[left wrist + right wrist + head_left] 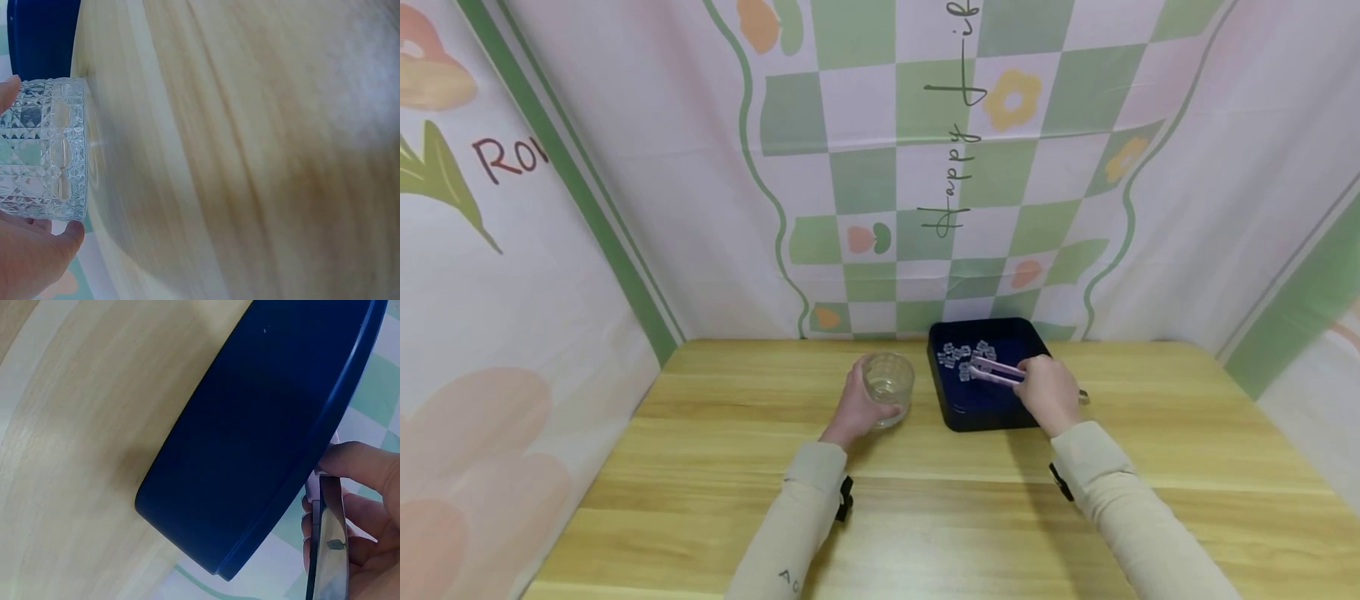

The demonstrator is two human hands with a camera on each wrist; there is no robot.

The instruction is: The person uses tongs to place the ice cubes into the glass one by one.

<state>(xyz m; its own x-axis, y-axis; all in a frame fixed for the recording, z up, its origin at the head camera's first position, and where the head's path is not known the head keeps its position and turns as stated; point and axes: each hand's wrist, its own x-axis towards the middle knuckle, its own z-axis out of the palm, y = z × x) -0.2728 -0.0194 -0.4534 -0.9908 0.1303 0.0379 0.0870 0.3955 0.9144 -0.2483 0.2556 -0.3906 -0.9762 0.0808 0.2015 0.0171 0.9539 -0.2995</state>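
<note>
Left hand (859, 408) grips glass (892, 379), right hand (1048, 392) tongs (997, 366); clear pieces (950, 356) in tray (988, 410) between hands.

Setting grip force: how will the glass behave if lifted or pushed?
Likely stiff but breakable: the glass looks clear and hard. Its raised pattern should help the left hand keep hold. Its squat, wide shape probably resists tipping, though the round wall might roll if knocked over.
</note>
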